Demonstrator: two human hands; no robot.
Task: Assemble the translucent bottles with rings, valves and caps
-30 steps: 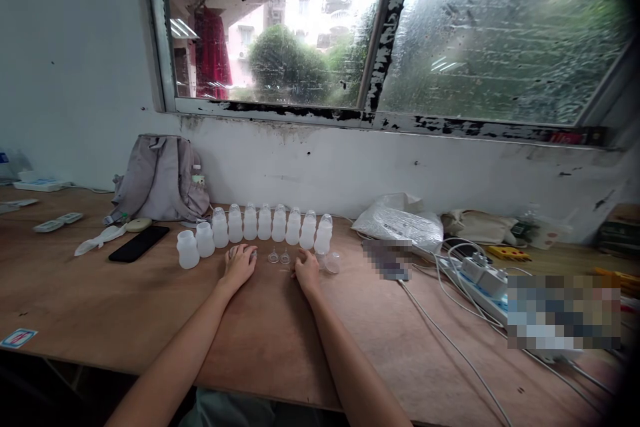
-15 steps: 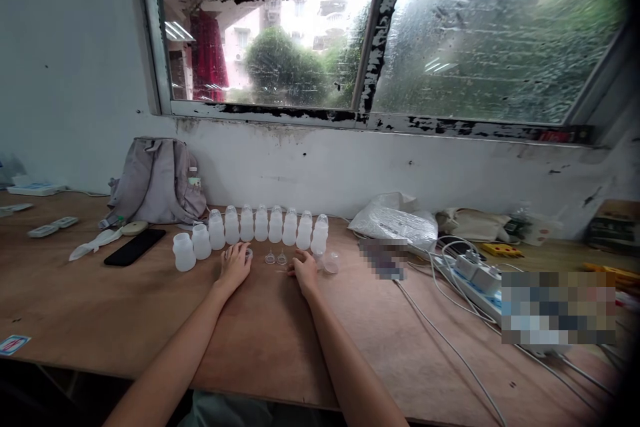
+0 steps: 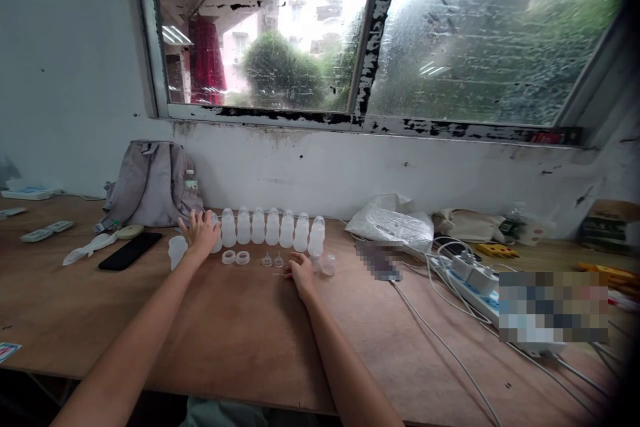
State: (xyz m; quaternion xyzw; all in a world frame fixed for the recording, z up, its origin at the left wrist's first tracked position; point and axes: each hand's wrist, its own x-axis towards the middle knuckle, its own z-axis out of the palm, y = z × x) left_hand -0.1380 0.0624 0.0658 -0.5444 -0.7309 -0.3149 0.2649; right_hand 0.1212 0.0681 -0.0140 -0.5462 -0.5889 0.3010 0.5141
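My left hand (image 3: 201,238), fingers spread, is over the left part of a row of frosted white baby bottles (image 3: 273,228). It hides the second bottle from the left; contact is unclear. The open-topped leftmost bottle (image 3: 177,253) shows partly behind my wrist. My right hand (image 3: 301,273) rests on the table with its fingers apart, near a thin pale piece too small to name. Two white bottle rings (image 3: 235,257) and two clear teats (image 3: 273,260) lie between my hands. Clear caps (image 3: 328,265) sit just right of my right hand.
A grey backpack (image 3: 150,183) leans on the wall at left, with a black phone (image 3: 130,251) before it. On the right lie a silvery plastic bag (image 3: 393,223), a power strip (image 3: 465,285) with plugs, and a white cable (image 3: 440,347) crossing the wooden table (image 3: 240,340).
My left hand has moved left and away from the rings, uncovering both, to the bottles at the left end. My right hand stays nearly where it was.
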